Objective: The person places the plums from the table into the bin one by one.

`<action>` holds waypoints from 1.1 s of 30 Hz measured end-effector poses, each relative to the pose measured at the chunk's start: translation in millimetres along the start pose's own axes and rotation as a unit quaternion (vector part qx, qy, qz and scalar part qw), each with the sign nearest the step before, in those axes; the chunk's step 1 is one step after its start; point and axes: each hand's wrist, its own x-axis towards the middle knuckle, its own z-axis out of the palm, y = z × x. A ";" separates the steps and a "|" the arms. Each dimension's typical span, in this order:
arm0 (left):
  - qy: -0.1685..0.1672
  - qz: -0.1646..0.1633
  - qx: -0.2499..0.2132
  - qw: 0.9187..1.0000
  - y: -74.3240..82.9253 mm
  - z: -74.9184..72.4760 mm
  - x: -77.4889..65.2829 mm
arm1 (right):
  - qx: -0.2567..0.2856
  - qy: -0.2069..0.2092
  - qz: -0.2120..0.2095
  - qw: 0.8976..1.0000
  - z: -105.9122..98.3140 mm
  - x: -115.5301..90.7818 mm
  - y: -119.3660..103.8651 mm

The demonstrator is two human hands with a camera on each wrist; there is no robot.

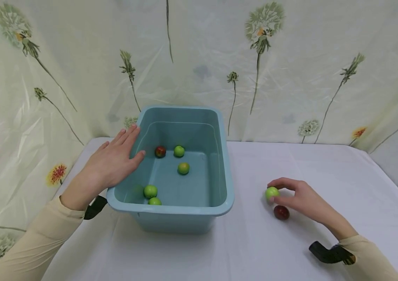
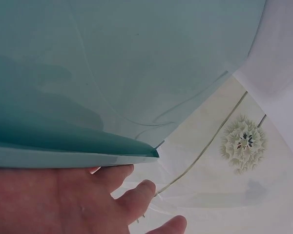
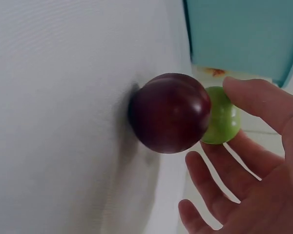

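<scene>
My left hand point(image 1: 114, 158) rests on the left rim of a blue plastic tub point(image 1: 181, 210), fingers straight. In the left wrist view the hand point(image 2: 83, 200) lies along the tub's rim point(image 2: 73, 160). Right of the tub, my right hand point(image 1: 306, 199) pinches a small round green fruit point(image 1: 271, 193) between thumb and fingers, at the tablecloth. A dark red plum point(image 1: 281, 212) lies just in front of it. The right wrist view shows the plum point(image 3: 171, 113) partly covering the green fruit point(image 3: 224, 117), with the thumb on the green one.
Inside the tub lie a red fruit point(image 1: 160, 151) and several green ones, among them one green fruit point(image 1: 179, 151) at the back and a yellowish-green fruit point(image 1: 183, 168) in the middle. A white cloth point(image 1: 255, 249) covers the table. Behind hangs a flower-patterned curtain point(image 1: 199, 78).
</scene>
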 end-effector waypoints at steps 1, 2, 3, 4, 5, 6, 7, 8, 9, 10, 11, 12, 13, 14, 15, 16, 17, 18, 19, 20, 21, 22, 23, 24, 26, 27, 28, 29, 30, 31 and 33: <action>0.000 0.000 0.001 1.000 -0.2 0.1 -0.1 | -0.001 0.006 -0.007 1.000 -0.7 0.4 -0.6; 0.001 0.000 0.001 1.000 -0.3 0.2 -0.2 | -0.001 0.011 -0.012 1.000 -1.4 0.9 -1.3; 0.001 0.001 0.002 1.000 -0.3 0.3 -0.3 | 0.002 0.015 -0.015 1.000 -2.2 1.1 -2.3; 0.001 0.001 0.003 1.000 -0.4 0.3 -0.3 | 0.007 0.018 -0.017 1.000 -2.8 1.5 -3.4; 0.001 0.001 0.004 1.000 -0.4 0.3 -0.3 | 0.012 0.022 -0.017 1.000 -3.4 1.9 -4.4; 0.001 0.001 0.006 1.000 -0.4 0.3 -0.4 | 0.015 0.025 -0.017 0.999 -3.9 2.3 -5.4; 0.000 0.001 0.007 1.000 -0.3 0.1 -0.4 | 0.020 0.028 -0.016 0.999 -4.3 2.7 -6.7; -0.001 0.000 0.010 1.000 -0.2 0.0 -0.4 | 0.022 0.031 -0.013 0.999 -4.7 3.1 -8.1; -0.001 0.000 0.012 1.000 0.0 -0.2 -0.4 | 0.028 0.033 -0.012 0.999 -5.1 3.5 -9.4; -0.002 0.000 0.015 1.000 0.1 -0.4 -0.4 | 0.029 0.036 -0.011 0.999 -5.3 4.2 -10.7; -0.003 -0.001 0.019 1.000 0.4 -0.6 -0.4 | 0.030 0.039 -0.011 0.999 -5.5 4.8 -11.7; -0.003 -0.001 0.023 1.000 0.6 -0.9 -0.3 | 0.029 0.041 -0.010 0.999 -5.8 5.4 -13.0; -0.004 -0.002 0.026 1.000 0.8 -1.1 -0.2 | 0.030 0.044 -0.009 0.999 -6.2 5.8 -14.4; -0.005 -0.002 0.029 1.000 1.0 -1.3 0.0 | 0.031 0.047 -0.007 0.998 -6.7 6.2 -15.7; -0.006 -0.003 0.032 0.999 1.2 -1.5 0.1 | 0.032 0.049 -0.006 0.998 -7.2 6.6 -17.0; -0.007 -0.003 0.033 0.999 1.3 -1.6 0.3 | 0.033 0.052 -0.004 0.998 -7.8 6.9 -18.4; -0.009 -0.005 0.035 0.999 1.5 -1.7 0.4 | 0.034 0.056 -0.004 0.998 -8.6 7.2 -19.6; -0.009 -0.005 0.036 0.999 1.6 -1.8 0.6 | 0.035 0.059 -0.004 0.998 -9.4 7.5 -20.9; -0.010 -0.006 0.037 0.999 1.7 -1.9 0.7 | 0.038 0.063 -0.004 0.997 -10.3 7.6 -22.1; -0.011 -0.007 0.038 0.999 1.9 -2.0 0.9 | 0.040 0.066 -0.004 0.997 -11.1 8.0 -23.2; -0.011 -0.007 0.039 0.999 2.0 -2.0 1.0 | 0.042 0.069 -0.004 0.997 -11.9 8.5 -24.5; -0.011 -0.008 0.040 0.999 2.1 -2.1 1.1 | 0.044 0.072 -0.006 0.996 -12.7 9.1 -25.6; -0.011 -0.008 0.040 0.999 2.2 -2.2 1.2 | 0.045 0.074 -0.007 0.996 -13.5 9.8 -26.7; -0.012 -0.009 0.041 0.999 2.2 -2.2 1.3 | 0.047 0.076 -0.009 0.996 -14.2 10.6 -27.8; -0.013 -0.009 0.041 0.999 2.2 -2.3 1.4 | 0.048 0.079 -0.012 0.996 -15.6 12.5 -29.9; -0.013 -0.009 0.042 0.999 2.2 -2.3 1.4 | 0.049 0.081 -0.014 0.995 -16.4 13.3 -31.1; -0.014 -0.009 0.041 0.999 2.2 -2.3 1.5 | 0.049 0.083 -0.016 0.995 -17.1 14.3 -32.2; -0.014 -0.009 0.041 0.999 2.1 -2.3 1.6 | 0.049 0.085 -0.019 0.995 -17.8 15.3 -33.4; -0.014 -0.008 0.041 0.999 2.0 -2.2 1.6 | 0.049 0.086 -0.021 0.995 -18.6 16.3 -34.7; -0.014 -0.008 0.039 0.999 2.0 -2.2 1.7 | 0.051 0.088 -0.022 0.995 -19.4 17.3 -36.1; -0.013 -0.007 0.038 0.999 1.9 -2.1 1.9 | 0.055 0.092 -0.027 0.994 -21.1 19.2 -39.0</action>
